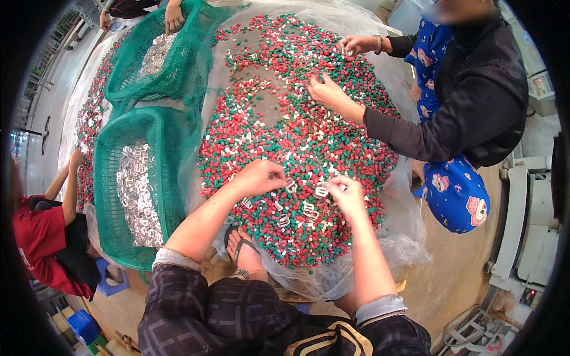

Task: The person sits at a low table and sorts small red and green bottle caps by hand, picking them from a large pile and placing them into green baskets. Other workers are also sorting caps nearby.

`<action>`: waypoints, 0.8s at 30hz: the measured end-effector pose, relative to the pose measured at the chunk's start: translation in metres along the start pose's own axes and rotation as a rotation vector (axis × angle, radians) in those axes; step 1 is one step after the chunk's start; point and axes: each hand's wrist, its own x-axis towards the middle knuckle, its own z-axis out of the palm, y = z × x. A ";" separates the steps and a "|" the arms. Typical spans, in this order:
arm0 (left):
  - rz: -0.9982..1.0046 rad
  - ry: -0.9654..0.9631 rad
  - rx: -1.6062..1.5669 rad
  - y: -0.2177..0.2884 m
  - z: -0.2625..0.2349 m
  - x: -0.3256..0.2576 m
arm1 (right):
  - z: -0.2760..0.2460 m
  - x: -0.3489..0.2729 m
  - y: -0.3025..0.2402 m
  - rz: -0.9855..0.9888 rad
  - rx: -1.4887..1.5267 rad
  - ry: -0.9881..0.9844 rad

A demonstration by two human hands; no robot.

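A wide heap of small red, green and white pebble-like pieces [297,136] lies before me, with slotted silver buckles scattered in it. My left hand [261,177] is over the near part of the heap, its fingers closed in a pinch at a silver buckle [290,185]. To its right, the thumb and fingers of my right hand [349,197] pinch another slotted buckle [321,189]. Between and below my hands, loose buckles [310,210] rest on the pebbles. One more buckle [284,221] lies closer to me.
Left of the heap, a green mesh basket [102,196] holds many silver buckles; a second green basket [113,83] stands beyond it. A co-worker's hands [332,95] work over the heap at right. Another person's hand [174,16] reaches into the far basket. A person in red [44,234] sits at left.
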 end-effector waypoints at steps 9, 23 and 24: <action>0.216 0.034 -0.038 0.066 0.027 0.030 | -0.004 -0.021 -0.003 0.403 1.254 -0.263; 0.176 0.249 0.216 0.028 0.042 0.027 | -0.006 -0.023 0.010 -0.204 -0.743 -0.181; 0.162 0.237 0.179 0.031 0.037 0.024 | -0.006 -0.022 0.015 -0.209 -0.742 -0.172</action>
